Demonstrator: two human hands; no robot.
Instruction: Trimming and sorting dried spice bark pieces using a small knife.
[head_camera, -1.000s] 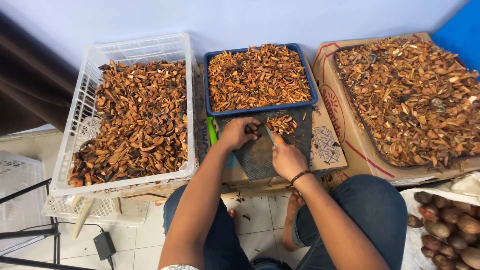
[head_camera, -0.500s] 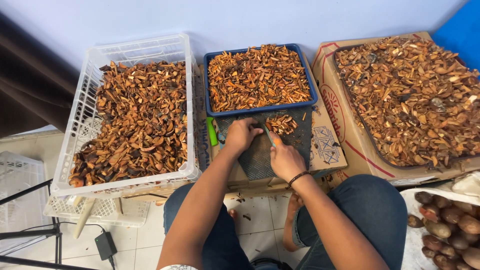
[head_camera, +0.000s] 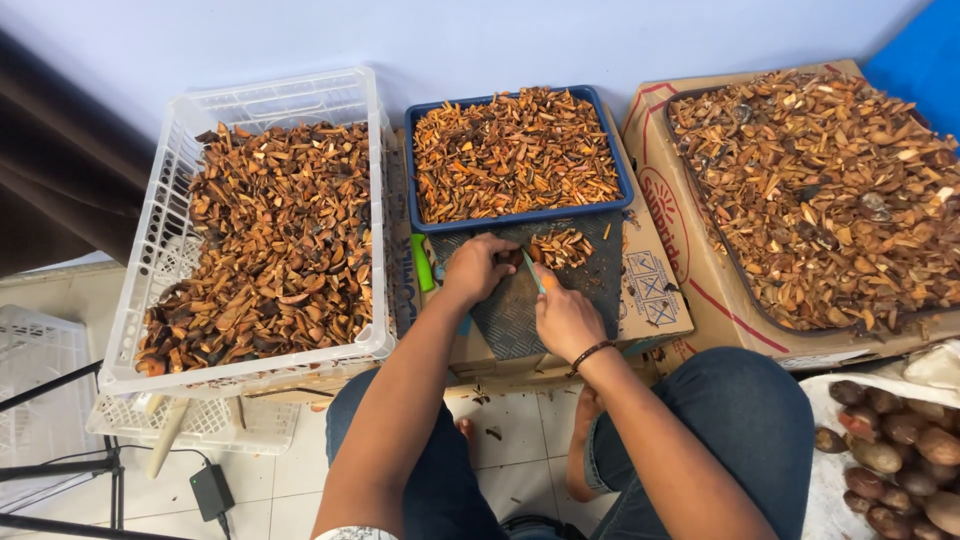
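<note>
My left hand (head_camera: 478, 268) presses down on a small brown nut on the dark textured cutting mat (head_camera: 520, 310); the nut is mostly hidden under my fingers. My right hand (head_camera: 566, 318) grips a knife (head_camera: 535, 272) with an orange handle and a teal blade, its tip resting next to my left fingers. A small heap of orange-brown cut slices (head_camera: 562, 246) lies on the mat just beyond the blade. A green-handled tool (head_camera: 423, 262) lies at the mat's left edge.
A blue tray (head_camera: 412, 180) of cut slices sits behind the mat. A white plastic crate (head_camera: 160, 230) of brown shell pieces stands left. A cardboard box (head_camera: 655, 190) with more pieces lies right. Whole brown nuts (head_camera: 890, 455) sit on white sacking at lower right.
The knife has shifted slightly left toward my left fingers. Both hands stay at the same spot on the mat.
</note>
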